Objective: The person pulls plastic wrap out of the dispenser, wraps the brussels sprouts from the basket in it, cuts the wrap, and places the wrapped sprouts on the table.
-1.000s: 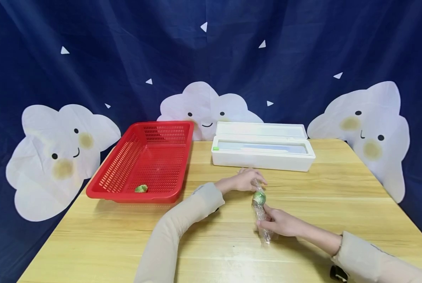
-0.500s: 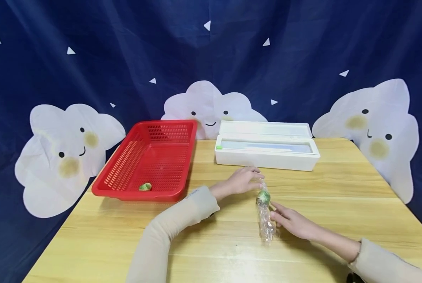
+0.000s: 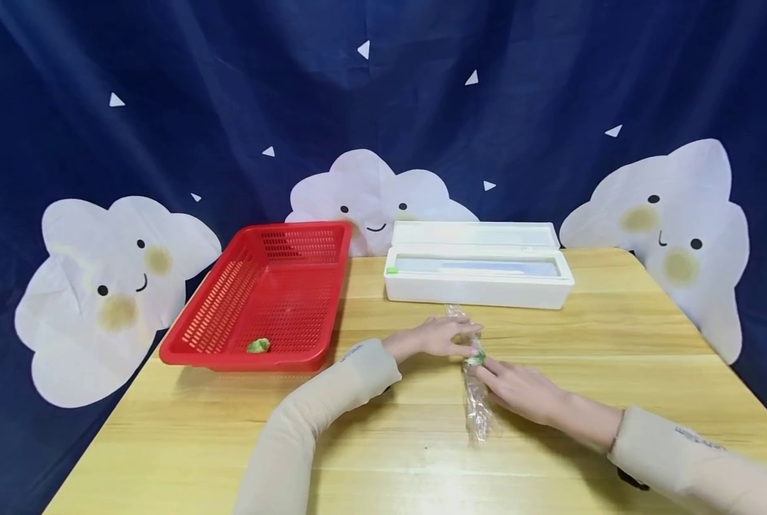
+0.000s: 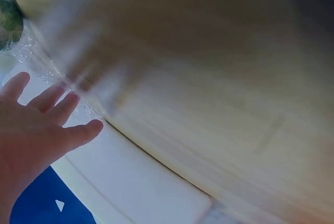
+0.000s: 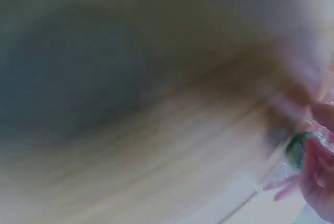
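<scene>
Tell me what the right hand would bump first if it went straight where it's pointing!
Probably the plastic-wrapped green vegetable, just ahead of the right hand; I can't tell whether they touch.

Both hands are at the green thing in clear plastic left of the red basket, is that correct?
Wrong side: the head view shows the left hand and right hand at the green thing in clear plastic, to the right of the red basket.
</scene>
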Action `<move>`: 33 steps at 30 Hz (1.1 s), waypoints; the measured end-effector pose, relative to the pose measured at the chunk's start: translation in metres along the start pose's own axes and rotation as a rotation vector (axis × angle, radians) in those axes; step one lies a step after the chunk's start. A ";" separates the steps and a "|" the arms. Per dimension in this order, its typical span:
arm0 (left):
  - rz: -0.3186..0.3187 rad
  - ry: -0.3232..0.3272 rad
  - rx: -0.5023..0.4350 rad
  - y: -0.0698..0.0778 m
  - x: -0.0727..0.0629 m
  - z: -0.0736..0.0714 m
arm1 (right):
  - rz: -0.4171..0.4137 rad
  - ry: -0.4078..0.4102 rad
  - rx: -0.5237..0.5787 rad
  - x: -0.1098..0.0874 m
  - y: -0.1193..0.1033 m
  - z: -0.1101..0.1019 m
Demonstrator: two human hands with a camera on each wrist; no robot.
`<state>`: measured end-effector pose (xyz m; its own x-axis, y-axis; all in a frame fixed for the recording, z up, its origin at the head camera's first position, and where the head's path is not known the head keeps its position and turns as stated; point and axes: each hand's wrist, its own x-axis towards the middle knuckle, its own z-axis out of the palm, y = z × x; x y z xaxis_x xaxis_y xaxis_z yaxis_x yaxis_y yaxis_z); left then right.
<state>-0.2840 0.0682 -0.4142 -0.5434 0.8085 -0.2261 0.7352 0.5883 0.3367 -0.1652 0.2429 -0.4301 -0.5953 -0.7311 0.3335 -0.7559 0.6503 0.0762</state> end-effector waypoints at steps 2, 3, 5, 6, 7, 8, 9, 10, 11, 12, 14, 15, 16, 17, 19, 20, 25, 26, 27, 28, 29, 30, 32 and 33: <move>0.001 -0.010 -0.012 0.001 0.001 0.000 | -0.019 0.034 -0.070 0.004 0.001 0.003; 0.004 -0.015 -0.016 0.001 0.002 -0.001 | -0.029 0.049 -0.096 0.006 0.001 0.005; 0.007 -0.019 -0.029 0.003 0.003 -0.001 | -0.061 0.082 -0.143 0.008 0.002 0.006; 0.011 -0.021 -0.035 0.003 0.003 -0.001 | -0.084 0.100 -0.171 0.008 0.002 0.006; 0.013 -0.024 -0.042 0.004 0.003 -0.001 | -0.105 0.115 -0.200 0.009 0.002 0.006; 0.015 -0.025 -0.046 0.004 0.003 -0.001 | -0.123 0.125 -0.222 0.010 0.002 0.006; 0.016 -0.026 -0.048 0.004 0.003 -0.001 | -0.138 0.129 -0.238 0.011 0.002 0.005; 0.015 -0.027 -0.053 0.004 0.002 -0.001 | -0.147 0.132 -0.250 0.011 0.002 0.004; 0.015 -0.029 -0.057 0.004 0.002 -0.001 | -0.148 0.133 -0.252 0.013 0.002 0.003; 0.014 -0.028 -0.063 0.004 0.002 -0.002 | -0.137 0.129 -0.238 0.014 0.001 0.002; 0.008 -0.030 -0.070 0.003 0.001 -0.002 | -0.080 0.120 -0.161 0.015 0.001 -0.001; 0.004 -0.030 -0.074 0.003 0.001 -0.002 | -0.039 0.122 -0.112 0.016 0.001 -0.003; 0.002 -0.030 -0.078 0.003 0.001 -0.003 | 0.009 0.125 -0.058 0.017 0.001 -0.004; 0.000 -0.030 -0.081 0.003 0.001 -0.003 | 0.059 0.129 -0.006 0.018 0.002 -0.005; -0.004 -0.026 -0.089 0.003 0.001 -0.003 | 0.161 0.128 0.087 0.019 0.003 -0.006; -0.006 -0.025 -0.091 0.003 0.002 -0.002 | 0.206 0.127 0.127 0.019 0.004 -0.007; -0.023 -0.009 -0.115 0.000 0.002 0.001 | 0.418 0.100 0.329 0.023 0.009 -0.004; -0.027 -0.004 -0.122 0.000 0.002 0.001 | 0.450 0.100 0.373 0.024 0.010 -0.004; -0.030 0.003 -0.127 -0.001 0.001 0.002 | 0.483 0.097 0.416 0.025 0.010 -0.004; -0.035 0.007 -0.130 -0.001 0.001 0.002 | 0.510 0.098 0.453 0.026 0.011 -0.003; -0.040 0.010 -0.131 -0.002 0.001 0.002 | 0.534 0.102 0.485 0.028 0.012 -0.003; -0.044 0.011 -0.135 -0.002 0.001 0.002 | 0.554 0.105 0.512 0.029 0.013 -0.003; -0.051 0.006 -0.137 -0.002 0.001 0.003 | 0.586 0.110 0.548 0.031 0.014 -0.003; -0.052 0.003 -0.132 -0.002 0.000 0.003 | 0.600 0.107 0.566 0.032 0.015 -0.003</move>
<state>-0.2848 0.0671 -0.4174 -0.5809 0.7766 -0.2439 0.6465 0.6222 0.4415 -0.1945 0.2296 -0.4154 -0.9333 -0.2510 0.2566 -0.3582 0.7002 -0.6177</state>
